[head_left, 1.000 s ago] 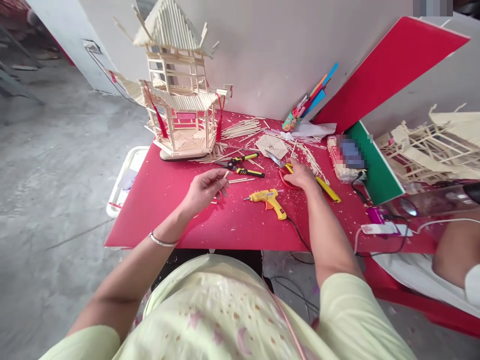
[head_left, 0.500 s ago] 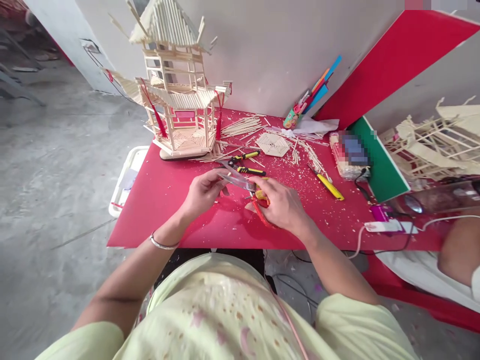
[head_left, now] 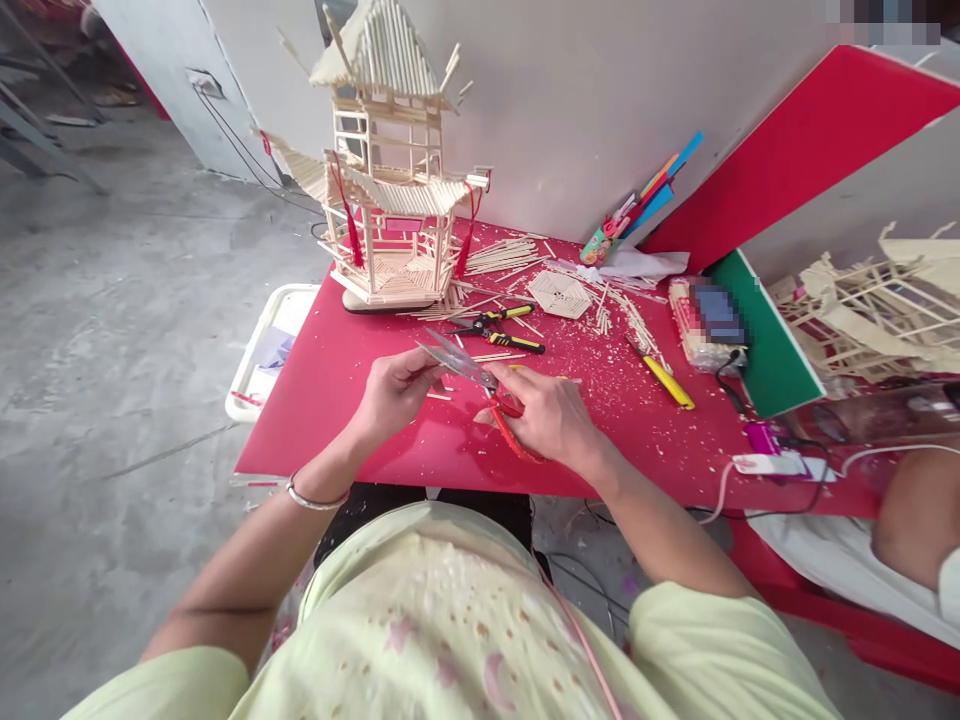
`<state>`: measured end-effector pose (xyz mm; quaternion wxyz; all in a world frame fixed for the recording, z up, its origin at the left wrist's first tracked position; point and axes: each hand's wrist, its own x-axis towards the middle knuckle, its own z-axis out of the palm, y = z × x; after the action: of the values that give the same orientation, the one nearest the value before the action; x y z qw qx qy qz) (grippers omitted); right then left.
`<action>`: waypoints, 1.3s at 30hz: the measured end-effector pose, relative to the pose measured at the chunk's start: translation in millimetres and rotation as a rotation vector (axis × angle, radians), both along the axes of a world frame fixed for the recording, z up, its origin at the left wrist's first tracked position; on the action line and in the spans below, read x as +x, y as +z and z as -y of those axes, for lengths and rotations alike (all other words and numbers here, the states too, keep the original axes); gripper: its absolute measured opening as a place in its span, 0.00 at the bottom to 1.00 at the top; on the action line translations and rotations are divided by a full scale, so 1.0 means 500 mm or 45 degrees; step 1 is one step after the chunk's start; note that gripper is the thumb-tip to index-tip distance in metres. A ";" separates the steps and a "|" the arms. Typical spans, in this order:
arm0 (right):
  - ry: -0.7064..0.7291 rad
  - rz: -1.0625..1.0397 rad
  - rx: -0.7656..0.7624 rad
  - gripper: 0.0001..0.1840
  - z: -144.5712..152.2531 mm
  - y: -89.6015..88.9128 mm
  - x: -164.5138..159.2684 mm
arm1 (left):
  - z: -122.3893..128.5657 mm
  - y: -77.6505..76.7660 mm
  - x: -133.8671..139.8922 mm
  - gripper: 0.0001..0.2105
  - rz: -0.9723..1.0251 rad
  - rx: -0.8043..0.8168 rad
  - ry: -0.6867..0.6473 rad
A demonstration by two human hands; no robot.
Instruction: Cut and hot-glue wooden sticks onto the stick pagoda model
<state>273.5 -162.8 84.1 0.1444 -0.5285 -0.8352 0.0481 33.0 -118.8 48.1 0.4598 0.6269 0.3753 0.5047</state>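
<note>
My right hand (head_left: 553, 412) is wrapped around the red handles of a pair of scissors (head_left: 463, 364), whose metal blades point up and left, slightly apart. Beside the blade tips, my left hand (head_left: 391, 396) has its thumb and fingers pinched together. Whatever they pinch is too small or too hidden to make out. Beyond the hands lie pliers (head_left: 517, 343) with black and yellow handles. A pagoda model (head_left: 405, 200) built of thin wooden sticks, with red tassels, stands at the back left of the red table (head_left: 315, 420).
Loose sticks (head_left: 502, 255) and a hexagonal stick panel (head_left: 560, 294) lie near the wall. A yellow utility knife (head_left: 667, 383) rests to the right, amid scraps. Further right are a pen holder (head_left: 598, 245), a power strip (head_left: 780, 465) and another person's arm (head_left: 919, 510).
The camera has turned a little, so the table's things appear shifted right. The scissors now sit further left relative to the right hand, and short sticks show beside the left fingers.
</note>
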 end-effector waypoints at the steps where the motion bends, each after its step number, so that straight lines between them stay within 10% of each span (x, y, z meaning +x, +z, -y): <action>1: 0.010 -0.016 0.000 0.34 0.000 -0.005 -0.004 | 0.003 -0.003 -0.004 0.11 0.029 -0.028 -0.001; 17: -0.007 -0.180 0.127 0.37 0.030 -0.033 -0.045 | 0.005 -0.008 -0.025 0.07 1.149 -1.008 -0.072; 22: -0.322 -0.119 0.065 0.36 0.017 -0.022 0.022 | 0.006 -0.005 -0.030 0.09 1.071 -1.058 0.007; 29: -1.280 0.082 -0.301 0.41 -0.096 -0.092 0.327 | -0.009 -0.040 -0.035 0.17 0.722 -0.716 0.164; 36: -1.205 0.080 0.083 0.34 -0.015 -0.131 0.331 | -0.041 -0.035 -0.029 0.20 0.587 -0.721 0.134; 39: -0.892 -0.096 -0.216 0.30 0.033 -0.135 0.259 | -0.047 -0.035 -0.025 0.18 0.609 -0.823 0.155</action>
<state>403.1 -179.4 16.5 0.1384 -0.7905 -0.5906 0.0843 20.3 -95.3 30.5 0.6768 0.2917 0.4334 0.5188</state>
